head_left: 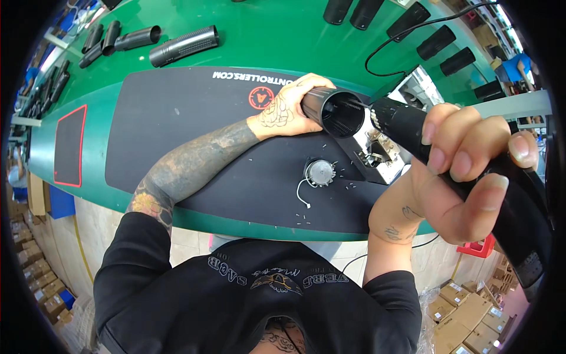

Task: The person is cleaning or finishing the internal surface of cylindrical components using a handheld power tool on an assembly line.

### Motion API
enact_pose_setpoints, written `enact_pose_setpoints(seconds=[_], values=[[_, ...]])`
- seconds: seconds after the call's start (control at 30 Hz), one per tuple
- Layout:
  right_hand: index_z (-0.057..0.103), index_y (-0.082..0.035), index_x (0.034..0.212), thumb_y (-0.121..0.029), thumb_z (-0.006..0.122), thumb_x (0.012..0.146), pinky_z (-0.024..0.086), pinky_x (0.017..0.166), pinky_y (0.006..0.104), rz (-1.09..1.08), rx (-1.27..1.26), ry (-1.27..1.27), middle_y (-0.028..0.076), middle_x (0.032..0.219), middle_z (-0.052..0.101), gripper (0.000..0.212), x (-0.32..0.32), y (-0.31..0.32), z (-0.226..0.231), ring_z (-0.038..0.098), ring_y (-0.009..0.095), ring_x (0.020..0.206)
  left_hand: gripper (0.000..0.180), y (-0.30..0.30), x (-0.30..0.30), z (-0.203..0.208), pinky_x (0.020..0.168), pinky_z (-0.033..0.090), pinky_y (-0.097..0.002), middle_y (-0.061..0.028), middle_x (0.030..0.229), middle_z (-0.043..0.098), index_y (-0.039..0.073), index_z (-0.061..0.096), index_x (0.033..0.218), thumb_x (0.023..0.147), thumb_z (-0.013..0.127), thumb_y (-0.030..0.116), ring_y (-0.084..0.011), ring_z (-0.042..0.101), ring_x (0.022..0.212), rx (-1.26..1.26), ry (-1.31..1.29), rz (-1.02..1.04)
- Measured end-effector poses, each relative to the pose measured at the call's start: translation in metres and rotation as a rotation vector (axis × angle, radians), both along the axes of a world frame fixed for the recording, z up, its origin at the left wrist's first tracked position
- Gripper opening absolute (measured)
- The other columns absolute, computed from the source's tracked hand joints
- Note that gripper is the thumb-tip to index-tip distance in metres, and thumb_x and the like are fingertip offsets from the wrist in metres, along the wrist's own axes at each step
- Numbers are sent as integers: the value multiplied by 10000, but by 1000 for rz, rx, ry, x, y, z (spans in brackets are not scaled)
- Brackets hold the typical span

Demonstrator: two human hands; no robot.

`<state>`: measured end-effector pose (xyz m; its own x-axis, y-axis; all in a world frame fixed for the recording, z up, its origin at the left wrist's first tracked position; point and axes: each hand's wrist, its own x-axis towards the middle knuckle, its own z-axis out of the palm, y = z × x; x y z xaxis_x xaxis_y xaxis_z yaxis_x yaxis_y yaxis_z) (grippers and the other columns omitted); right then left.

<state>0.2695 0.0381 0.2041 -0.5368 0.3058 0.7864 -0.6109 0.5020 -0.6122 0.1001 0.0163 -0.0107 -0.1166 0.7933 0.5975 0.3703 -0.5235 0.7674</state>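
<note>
My left hand [288, 109] is wrapped round a black ribbed tube [318, 105], its open end turned to the right. Raised close to the camera, my right hand [471, 156] grips a black pistol-shaped power screwdriver [401, 121]. The tool's tip points left, close to the tube's open mouth; I cannot tell whether they touch. Below them, a small round silver motor [320, 172] lies on the dark mat [236, 171] with a white lead and plug. Several tiny screws [352, 186] are scattered round it. A metal screw feeder [383, 165] stands partly behind the tool.
More black tubes lie at the far left of the green table [259, 29], one perforated tube [184, 46] nearest. Several others [436, 41] stand at the far right, where a black cable [401, 40] curves past. Cardboard boxes [466, 312] are stacked on the floor at right.
</note>
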Motion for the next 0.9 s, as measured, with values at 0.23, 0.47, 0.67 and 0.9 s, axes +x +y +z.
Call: enact_pose_setpoints(seconds=[0.23,0.47,0.67,0.9], values=[[496,-123,1160,-266,540,887,408,641,311,32,48,-8,-12,775,540,311,13,11,0,506,118,610,652,-4,-1,5,860,493,-338,-72,1093,609,98,560,1138,548,836,64,-234,617,962,-37,-16,-14],[467,-120,1193,-242,538,901,417,623,315,73,50,4,4,766,533,325,9,12,-1,503,132,599,655,-2,0,3,855,491,-339,-72,1107,605,94,556,1144,549,824,50,-234,615,965,-42,-11,2],[451,-123,1189,-217,567,898,424,599,315,42,45,7,14,737,523,327,12,17,2,495,142,577,635,4,10,16,861,479,-333,-67,1104,602,85,556,1133,548,795,24,-238,605,952,-80,15,-15],[447,-99,978,-21,718,737,443,538,295,-107,-152,88,44,627,530,370,13,0,26,481,152,524,587,3,19,44,814,482,-340,-98,1080,594,54,545,1120,584,779,15,-255,602,919,-19,101,-3]])
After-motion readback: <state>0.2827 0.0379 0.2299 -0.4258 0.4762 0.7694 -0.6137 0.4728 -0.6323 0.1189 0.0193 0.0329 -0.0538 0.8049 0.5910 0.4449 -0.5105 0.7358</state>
